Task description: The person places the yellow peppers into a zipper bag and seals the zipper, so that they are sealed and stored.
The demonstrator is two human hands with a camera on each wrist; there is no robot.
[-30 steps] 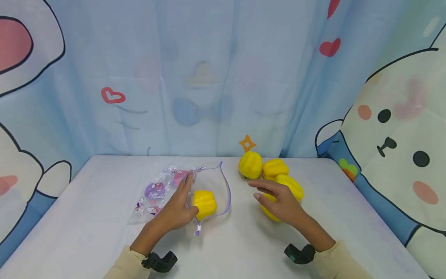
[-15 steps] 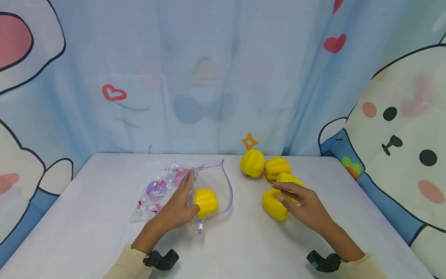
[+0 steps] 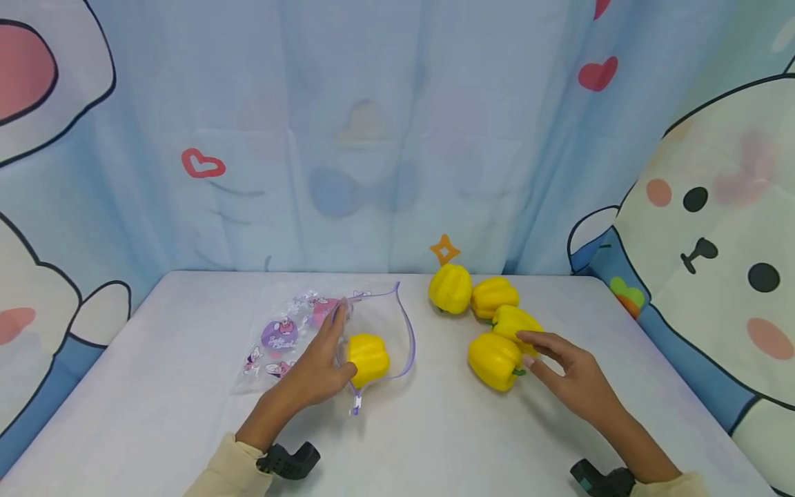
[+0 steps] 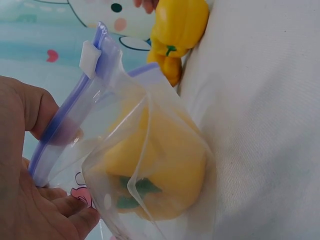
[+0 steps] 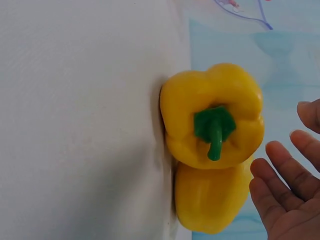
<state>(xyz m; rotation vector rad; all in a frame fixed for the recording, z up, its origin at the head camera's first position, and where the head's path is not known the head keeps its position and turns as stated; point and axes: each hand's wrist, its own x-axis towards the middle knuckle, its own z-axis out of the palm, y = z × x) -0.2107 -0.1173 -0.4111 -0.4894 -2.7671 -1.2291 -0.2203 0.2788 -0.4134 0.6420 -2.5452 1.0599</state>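
My left hand [image 3: 319, 369] holds the mouth of a clear slider zip bag [image 3: 279, 338] apart, its thumb hooked at the purple zip edge [image 4: 67, 112] and its fingers on the bag's far side. Inside the bag lies a yellow bell pepper [image 3: 368, 359], its green stem end [image 4: 140, 187] showing through the plastic. To the right, my right hand [image 3: 577, 379] hovers with parted fingers beside the nearest loose yellow bell pepper [image 3: 495, 361]. In the right wrist view, nothing lies between those fingers and the pepper [image 5: 225, 85] faces me stem first.
Behind the nearest pepper, more loose ones run back in a touching row: one pepper [image 3: 515, 322], another [image 3: 494, 297] and an upright one [image 3: 450, 288] by the far edge. A white cloth covers the table [image 3: 410, 442]. A printed blue curtain [image 3: 348, 159] hangs behind.
My right hand has moved right, from the left side of the nearest loose pepper, across it, to its stem side. The left hand and the bag stay in place.
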